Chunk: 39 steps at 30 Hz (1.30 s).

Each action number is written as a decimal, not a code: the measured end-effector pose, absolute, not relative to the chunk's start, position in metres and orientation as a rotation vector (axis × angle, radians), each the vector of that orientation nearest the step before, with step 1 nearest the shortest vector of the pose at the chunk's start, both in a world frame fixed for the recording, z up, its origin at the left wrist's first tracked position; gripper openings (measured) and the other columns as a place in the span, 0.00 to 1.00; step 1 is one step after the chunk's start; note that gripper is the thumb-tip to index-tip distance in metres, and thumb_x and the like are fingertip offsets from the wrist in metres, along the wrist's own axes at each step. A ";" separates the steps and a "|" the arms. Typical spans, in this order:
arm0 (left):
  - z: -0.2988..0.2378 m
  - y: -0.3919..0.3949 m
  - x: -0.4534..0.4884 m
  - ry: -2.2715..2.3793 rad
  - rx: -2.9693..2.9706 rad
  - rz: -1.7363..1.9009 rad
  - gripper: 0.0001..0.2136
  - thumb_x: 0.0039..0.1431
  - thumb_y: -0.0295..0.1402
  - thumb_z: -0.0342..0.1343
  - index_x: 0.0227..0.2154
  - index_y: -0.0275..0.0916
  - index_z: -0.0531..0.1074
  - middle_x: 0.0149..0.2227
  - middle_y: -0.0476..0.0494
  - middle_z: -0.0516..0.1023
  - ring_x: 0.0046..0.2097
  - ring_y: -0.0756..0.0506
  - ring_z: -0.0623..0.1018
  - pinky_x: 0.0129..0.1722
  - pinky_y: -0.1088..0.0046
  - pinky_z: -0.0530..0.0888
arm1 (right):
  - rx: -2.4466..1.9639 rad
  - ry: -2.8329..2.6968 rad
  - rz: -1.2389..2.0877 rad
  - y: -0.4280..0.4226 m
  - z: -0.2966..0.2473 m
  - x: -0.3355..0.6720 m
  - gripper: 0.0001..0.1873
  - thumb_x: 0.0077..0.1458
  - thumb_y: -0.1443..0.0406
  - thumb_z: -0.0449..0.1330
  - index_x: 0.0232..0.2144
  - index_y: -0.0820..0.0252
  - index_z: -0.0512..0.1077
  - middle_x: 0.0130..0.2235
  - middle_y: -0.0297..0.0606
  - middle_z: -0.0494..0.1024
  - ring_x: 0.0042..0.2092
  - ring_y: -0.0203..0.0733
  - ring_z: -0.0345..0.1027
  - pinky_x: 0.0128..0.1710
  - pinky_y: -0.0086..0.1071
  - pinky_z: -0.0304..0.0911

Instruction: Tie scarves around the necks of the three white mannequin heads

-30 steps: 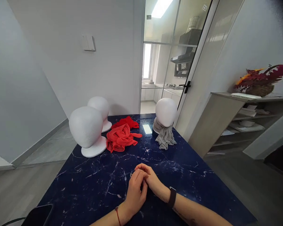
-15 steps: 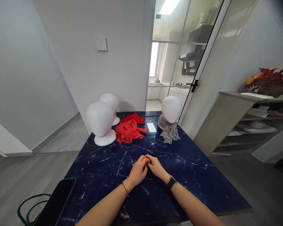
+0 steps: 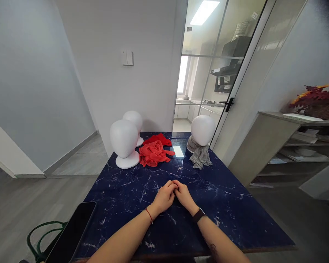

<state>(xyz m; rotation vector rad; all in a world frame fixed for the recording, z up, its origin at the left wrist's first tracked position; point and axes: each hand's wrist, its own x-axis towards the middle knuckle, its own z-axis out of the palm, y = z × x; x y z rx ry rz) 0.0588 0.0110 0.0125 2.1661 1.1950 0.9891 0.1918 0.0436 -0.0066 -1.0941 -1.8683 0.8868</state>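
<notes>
My left hand point(image 3: 164, 197) and my right hand point(image 3: 184, 194) rest together on the dark blue marbled table point(image 3: 230, 226), fingers curled and touching one another. Both look closed, and no object shows in them. Beyond them lie a bright red scarf point(image 3: 155, 153) in a loose heap and a deeper red cloth point(image 3: 159, 138) behind it. To their left stands a white mannequin head point(image 3: 124, 138), with a second white head point(image 3: 134, 118) partly hidden behind it. On the right, a third white head point(image 3: 203, 129) has a grey scarf point(image 3: 200, 155) wrapped around its neck.
A black phone point(image 3: 72, 230) lies at the table's left edge, beside a green cord point(image 3: 44, 226). A glass door point(image 3: 205, 73) stands behind the table. At the right is a shelf unit point(image 3: 279, 135) holding papers and a basket of red flowers point(image 3: 318, 100).
The camera view has swung slightly, so the scene sits a little further right. My hands stay together in the same pose, and the heads and scarves have not moved on the table.
</notes>
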 end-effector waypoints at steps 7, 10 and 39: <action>0.016 0.011 0.055 1.159 2.172 0.956 0.13 0.50 0.18 0.43 0.31 0.39 0.68 0.35 0.48 0.66 0.35 0.50 0.69 0.37 0.76 0.67 | -1.118 -1.881 0.817 0.035 -0.013 0.188 0.08 0.52 0.69 0.48 0.25 0.59 0.65 0.23 0.32 0.70 0.25 0.35 0.60 0.27 0.27 0.53; 0.017 0.010 0.054 1.159 2.174 0.952 0.13 0.50 0.18 0.43 0.32 0.39 0.69 0.35 0.48 0.66 0.35 0.50 0.69 0.37 0.75 0.67 | -1.119 -1.891 0.822 0.034 -0.014 0.190 0.07 0.51 0.69 0.48 0.22 0.59 0.62 0.21 0.29 0.66 0.24 0.33 0.56 0.26 0.26 0.50; 0.016 0.108 -0.118 2.407 1.200 1.731 0.39 0.42 0.40 0.63 0.56 0.32 0.55 0.57 0.27 0.61 0.61 0.32 0.58 0.59 0.52 0.55 | -0.959 -1.910 0.850 0.112 0.000 0.054 0.16 0.51 0.70 0.54 0.44 0.60 0.68 0.37 0.40 0.75 0.38 0.40 0.70 0.44 0.36 0.64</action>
